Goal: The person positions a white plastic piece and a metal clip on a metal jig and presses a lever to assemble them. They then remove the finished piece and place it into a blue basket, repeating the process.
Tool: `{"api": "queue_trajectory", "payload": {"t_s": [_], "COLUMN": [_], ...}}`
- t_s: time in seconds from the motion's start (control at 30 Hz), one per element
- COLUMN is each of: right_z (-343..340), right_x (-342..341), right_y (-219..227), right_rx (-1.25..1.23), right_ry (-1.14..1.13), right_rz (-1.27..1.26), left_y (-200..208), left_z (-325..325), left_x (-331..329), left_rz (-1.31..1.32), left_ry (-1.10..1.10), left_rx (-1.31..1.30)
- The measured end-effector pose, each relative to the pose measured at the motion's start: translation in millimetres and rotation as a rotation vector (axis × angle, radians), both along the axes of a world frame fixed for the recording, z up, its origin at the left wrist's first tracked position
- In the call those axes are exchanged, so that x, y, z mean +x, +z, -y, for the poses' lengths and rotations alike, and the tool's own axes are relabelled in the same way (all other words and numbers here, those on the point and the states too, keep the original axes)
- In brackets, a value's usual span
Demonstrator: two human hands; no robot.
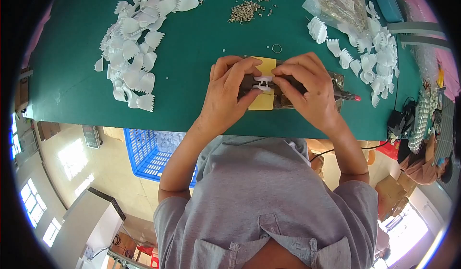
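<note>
Between my hands are white toothed plastic pieces (263, 79), which look like hair claw clip halves, set over a dark metal fixture. Behind and below the fixture lies a yellow plate (260, 105). My left hand (229, 87) pinches the white pieces from the left, with its thumb at their near side. From the right, my right hand (309, 87) has thumb and forefinger closed at the pieces' other end. Fingers partly hide the joint between the pieces. A dark rod with a red tip (356, 97) sticks out to the right beyond my right hand.
Small metal springs (244, 11) lie heaped at the far middle, near a metal ring (276, 48). Loose white clip halves spread at left (129, 50) and right (379, 62). A clear bag (336, 2) sits far right. Below the table's front edge stands a blue crate (144, 149).
</note>
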State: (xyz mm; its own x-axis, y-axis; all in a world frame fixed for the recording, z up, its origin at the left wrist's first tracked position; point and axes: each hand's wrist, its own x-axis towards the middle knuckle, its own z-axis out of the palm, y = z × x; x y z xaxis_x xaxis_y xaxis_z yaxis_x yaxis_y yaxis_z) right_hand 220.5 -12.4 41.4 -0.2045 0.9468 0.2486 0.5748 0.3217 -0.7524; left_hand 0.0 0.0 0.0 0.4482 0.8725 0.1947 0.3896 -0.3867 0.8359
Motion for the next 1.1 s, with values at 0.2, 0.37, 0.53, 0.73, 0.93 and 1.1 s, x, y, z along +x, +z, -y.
{"api": "queue_trajectory", "payload": {"t_s": [0.2, 0.37, 0.53, 0.73, 0.93, 1.1], "right_z": [-2.9, 4.1, 31.6, 42.6, 28.9, -14.0], "right_x": [-4.8, -10.1, -16.0, -36.7, -19.0, 9.3], "right_y": [-9.4, -12.0, -17.7, -28.2, -9.1, 3.5], "right_rx": [0.111, 0.157, 0.468, 0.488, 0.374, 0.182], "right_ry": [0.068, -0.017, -0.068, -0.205, -0.159, -0.234], "right_rz": [0.149, 0.074, 0.405, 0.524, 0.378, 0.160], "left_y": [2.2, 3.4, 6.3, 3.5, 2.3, -10.9], "left_z": [-1.6, -2.8, -3.1, -9.4, -14.2, -11.9], "left_x": [3.2, 1.3, 1.9, 0.9, 1.0, 0.6], "left_rz": [0.040, -0.021, 0.043, 0.040, 0.019, 0.105], "left_ry": [0.040, 0.028, 0.030, -0.007, -0.035, -0.033], "left_rx": [0.010, 0.107, -0.017, 0.007, 0.102, 0.088]}}
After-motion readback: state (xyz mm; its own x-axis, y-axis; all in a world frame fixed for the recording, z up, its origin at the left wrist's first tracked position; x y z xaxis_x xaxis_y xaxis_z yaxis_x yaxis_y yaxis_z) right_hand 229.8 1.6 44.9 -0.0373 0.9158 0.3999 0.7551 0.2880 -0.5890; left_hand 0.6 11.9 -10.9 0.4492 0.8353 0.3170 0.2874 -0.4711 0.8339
